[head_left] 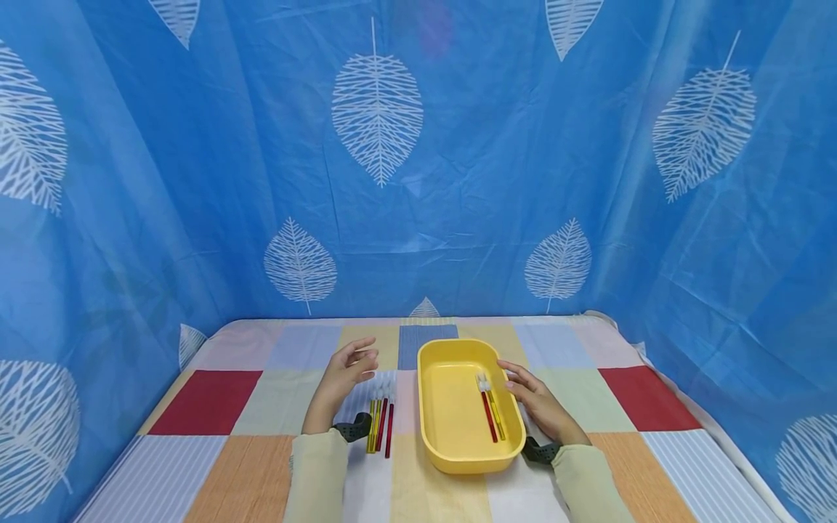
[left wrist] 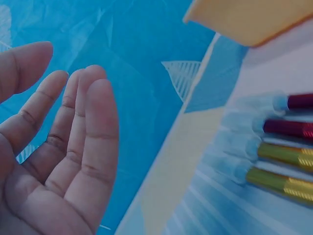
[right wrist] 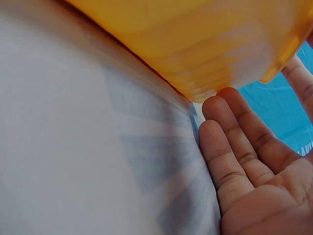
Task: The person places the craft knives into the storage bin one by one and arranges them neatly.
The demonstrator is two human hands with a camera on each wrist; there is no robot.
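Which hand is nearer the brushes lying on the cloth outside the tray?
Left. The left hand hovers open just above the brushes on the cloth; the right hand rests against the yellow tray's far side.

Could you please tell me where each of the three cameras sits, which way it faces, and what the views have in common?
Head: worn on the head, looking forward and down at the patchwork table, yellow tray, both sleeves, left hand and right hand.
Left wrist: beside the open left palm, facing the brushes lying on the cloth.
Right wrist: low by the right hand's fingers, facing the tray's outer wall.
Shared: the tray shows in all three views; the brushes beside it show in head and left wrist.
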